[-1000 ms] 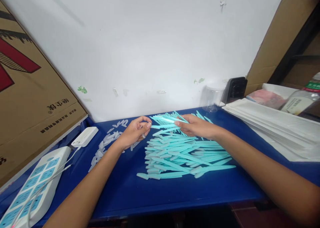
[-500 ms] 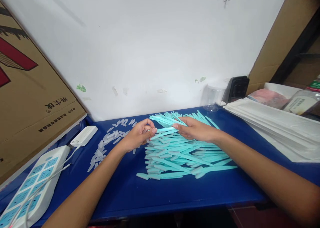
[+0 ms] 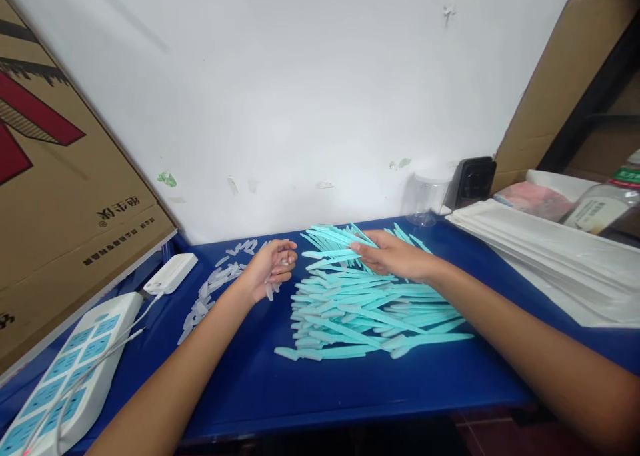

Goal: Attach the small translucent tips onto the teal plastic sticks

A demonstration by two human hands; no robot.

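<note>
My right hand is closed around several turquoise eyebrow razors, whose ends fan out to the left. Below and behind it lies a large heap of similar razors, many with clear covers over their blade ends. My left hand, to the left of the heap, has its fingers curled round a few small clear plastic blade caps, some showing below the fingers. More loose caps lie scattered on the blue table, partly hidden behind my left hand and forearm.
A white power strip with cables and a small white box lie at the left, beside a large carton. A clear jar stands at the back near a black object. White bags are stacked at the right.
My left hand has drawn away from the razors in my right hand, turning so the caps in it show. My right hand stays nearly in place, still holding its razors.
</note>
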